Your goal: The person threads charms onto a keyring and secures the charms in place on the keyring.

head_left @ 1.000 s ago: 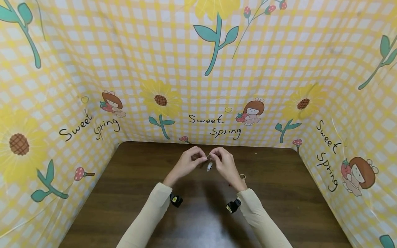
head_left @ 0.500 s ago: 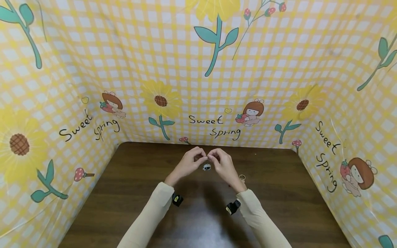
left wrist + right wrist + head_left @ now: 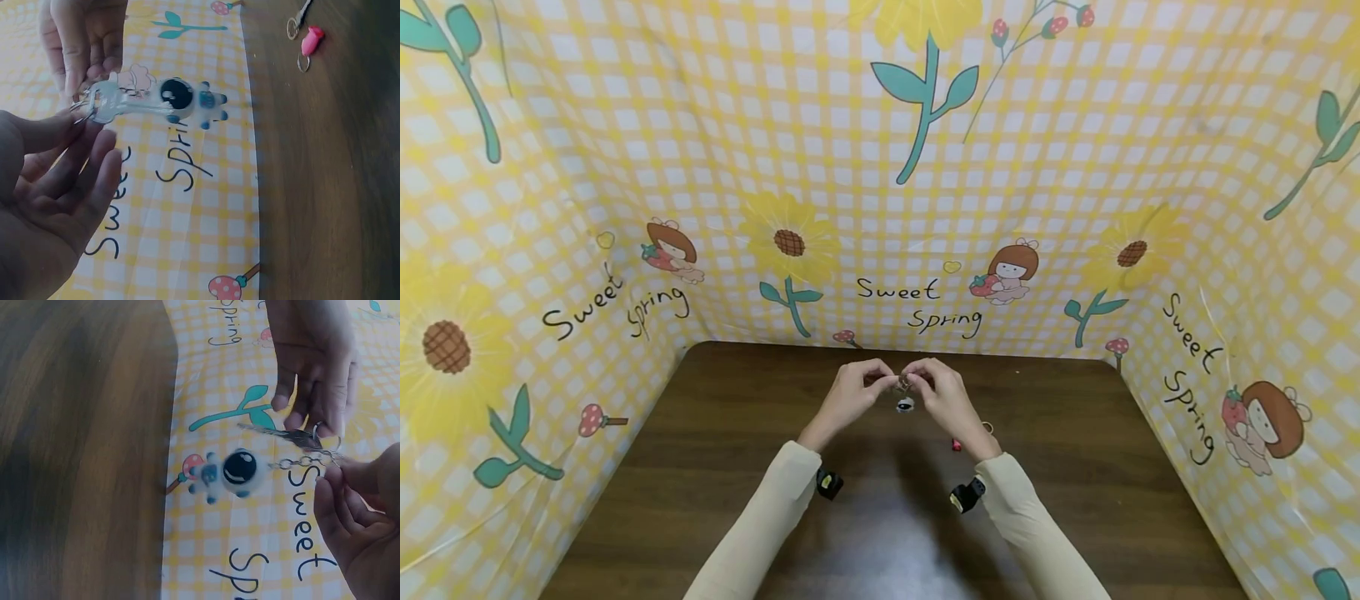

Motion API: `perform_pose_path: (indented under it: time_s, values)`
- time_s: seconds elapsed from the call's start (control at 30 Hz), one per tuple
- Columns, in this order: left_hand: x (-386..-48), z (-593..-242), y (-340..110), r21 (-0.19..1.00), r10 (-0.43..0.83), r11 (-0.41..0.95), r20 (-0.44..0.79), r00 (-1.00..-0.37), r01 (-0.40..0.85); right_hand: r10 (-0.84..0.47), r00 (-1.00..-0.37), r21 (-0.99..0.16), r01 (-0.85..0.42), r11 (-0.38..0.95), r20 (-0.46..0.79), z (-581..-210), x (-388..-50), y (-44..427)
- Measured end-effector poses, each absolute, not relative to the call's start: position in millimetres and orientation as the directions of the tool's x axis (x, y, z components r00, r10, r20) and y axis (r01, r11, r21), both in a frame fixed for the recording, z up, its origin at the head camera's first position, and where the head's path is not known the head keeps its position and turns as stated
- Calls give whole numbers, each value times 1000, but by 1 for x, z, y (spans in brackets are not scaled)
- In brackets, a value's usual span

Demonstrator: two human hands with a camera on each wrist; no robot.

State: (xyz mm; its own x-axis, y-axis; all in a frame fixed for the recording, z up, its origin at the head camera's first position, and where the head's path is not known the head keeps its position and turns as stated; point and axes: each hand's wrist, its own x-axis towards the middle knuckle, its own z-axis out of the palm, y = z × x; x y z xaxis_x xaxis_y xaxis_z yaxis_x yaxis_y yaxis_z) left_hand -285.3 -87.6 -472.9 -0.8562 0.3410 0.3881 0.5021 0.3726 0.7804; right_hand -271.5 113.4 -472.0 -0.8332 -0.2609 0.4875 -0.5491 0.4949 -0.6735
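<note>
Head view, astronaut keychain (image 3: 906, 406), "Sweet Spring" cloth (image 3: 880, 237)

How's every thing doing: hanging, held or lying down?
Left hand: pinching the ring.
Right hand: pinching the chain's end.
Ring: held; open or closed, can't tell.
Chain: straight.
Key: hanging.
Astronaut: hanging, head up.
Pink charm: lying on the table.
Silver piece: on the table, partly out of view.

Dark brown, wood-grained worktop (image 3: 1135, 500), pale sheen toward near middle. Lying on it: small rounded bright-pink charm (image 3: 312, 41) with thin round metal ring (image 3: 300, 63); just beside, gold-toned round metal ring (image 3: 288, 29) with slim silvery metal piece (image 3: 304, 12).
</note>
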Motion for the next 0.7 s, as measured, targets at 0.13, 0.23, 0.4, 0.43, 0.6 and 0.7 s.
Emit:
perform_pose_path:
  time_s: [0.13,0.23,0.4,0.43,0.6,0.7]
  values:
    - [-286,-472,-88,782,369,389,352,-860,487,-311,-830,-611,-554,566,464,-471,-273,114]
    - [-287,-472,-88,765,398,414,335,-854,493,-339,-819,-573,-568,591,463,-470,-275,114]
    - [-290,-471,-86,700,452,434,375,-809,567,-361,-807,-543,-584,603,468,-469,-273,111]
    - [-290,-472,-86,688,456,430,393,-798,585,-360,-806,-541,-585,604,470,-469,-273,111]
    - [-289,-474,-86,695,382,399,467,-798,598,-314,-811,-556,-572,603,494,-470,-271,112]
    - [-289,-475,-86,753,317,372,446,-837,542,-258,-830,-618,-545,567,495,-471,-272,113]
